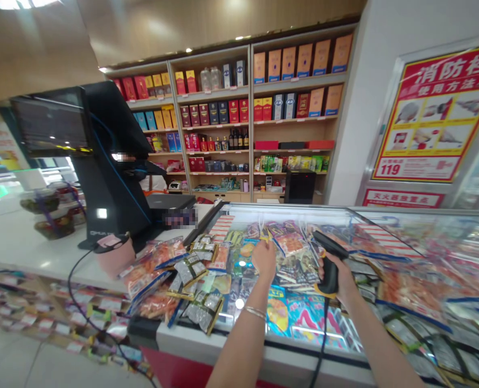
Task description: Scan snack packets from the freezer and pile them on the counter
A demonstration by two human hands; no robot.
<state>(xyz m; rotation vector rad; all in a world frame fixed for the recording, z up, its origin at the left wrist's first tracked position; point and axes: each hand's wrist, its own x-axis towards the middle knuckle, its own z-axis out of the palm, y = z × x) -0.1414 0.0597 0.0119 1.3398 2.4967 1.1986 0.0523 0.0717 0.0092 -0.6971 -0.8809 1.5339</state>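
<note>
My left hand reaches over a heap of foil snack packets, its fingertips resting on a packet, and I cannot tell whether they grip it. My right hand is closed around a black handheld barcode scanner with yellow trim. The scanner's head points forward and to the right, above the packets. Its black cord hangs down past the front of the glass-topped chest freezer, where the heap of packets lies.
A black checkout terminal stands on the white counter, with a pink cup beside it. A person stands partly hidden behind the terminal. Shelves of boxed liquor fill the back wall. A red-and-yellow poster hangs at right.
</note>
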